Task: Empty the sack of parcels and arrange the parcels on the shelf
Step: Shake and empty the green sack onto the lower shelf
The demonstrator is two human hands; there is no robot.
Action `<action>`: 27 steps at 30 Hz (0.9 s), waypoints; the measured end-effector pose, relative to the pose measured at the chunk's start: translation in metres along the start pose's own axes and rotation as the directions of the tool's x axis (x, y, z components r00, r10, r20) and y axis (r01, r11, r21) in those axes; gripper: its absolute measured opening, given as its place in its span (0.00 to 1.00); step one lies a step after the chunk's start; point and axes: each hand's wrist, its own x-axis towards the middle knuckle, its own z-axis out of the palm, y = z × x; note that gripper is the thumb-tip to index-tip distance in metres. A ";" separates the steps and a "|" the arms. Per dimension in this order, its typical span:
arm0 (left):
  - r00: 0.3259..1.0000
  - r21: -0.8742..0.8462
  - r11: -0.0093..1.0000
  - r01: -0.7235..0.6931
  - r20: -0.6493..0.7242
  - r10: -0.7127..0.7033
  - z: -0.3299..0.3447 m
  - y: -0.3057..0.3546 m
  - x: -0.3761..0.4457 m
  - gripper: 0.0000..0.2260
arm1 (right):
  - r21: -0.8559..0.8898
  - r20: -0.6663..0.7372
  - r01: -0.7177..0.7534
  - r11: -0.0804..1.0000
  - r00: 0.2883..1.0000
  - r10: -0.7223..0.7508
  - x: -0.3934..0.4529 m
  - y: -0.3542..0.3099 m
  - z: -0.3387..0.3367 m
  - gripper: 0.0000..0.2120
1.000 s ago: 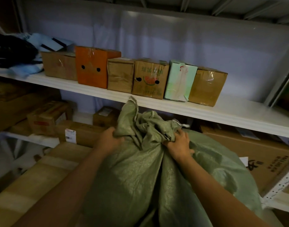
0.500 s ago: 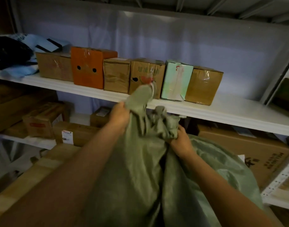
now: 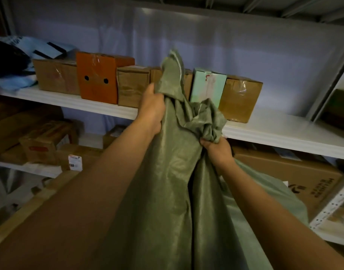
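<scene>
1. The green woven sack filled the lower centre of the frame, its gathered mouth raised in front of the white shelf.
2. Left hand was closed around a bunch of cloth near the sack's top, at centre frame; right hand was clenched on a crumpled wad of the mouth, lower and to the right.
3. Handling, judged: soft, limp fabric with a slight sheen, likely slick. The body hung taut, so probably weighted. Best hold is bunched cloth near the mouth, as here.
4. Count on the shelf: six parcels in a row. These were one orange box, four brown cartons and one pale green box; one carton sat mostly behind the sack, so the tally is tentative.
5. One sack. Its contents were not visible.
</scene>
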 end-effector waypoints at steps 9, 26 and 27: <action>0.966 0.534 0.835 0.133 0.118 -0.230 -0.005 -0.063 -0.027 0.13 | -0.197 0.072 0.026 0.980 0.997 -0.012 -0.009 0.023 -0.003 0.14; 0.979 -0.045 0.991 0.123 0.169 -0.113 0.031 -0.001 -0.013 0.09 | 0.351 0.254 -0.246 0.903 0.954 0.161 0.001 -0.010 -0.016 0.12; 0.965 0.141 0.981 0.137 0.204 -0.164 0.033 -0.005 -0.020 0.11 | 0.358 0.348 -0.264 0.896 0.928 0.134 -0.005 -0.010 -0.012 0.14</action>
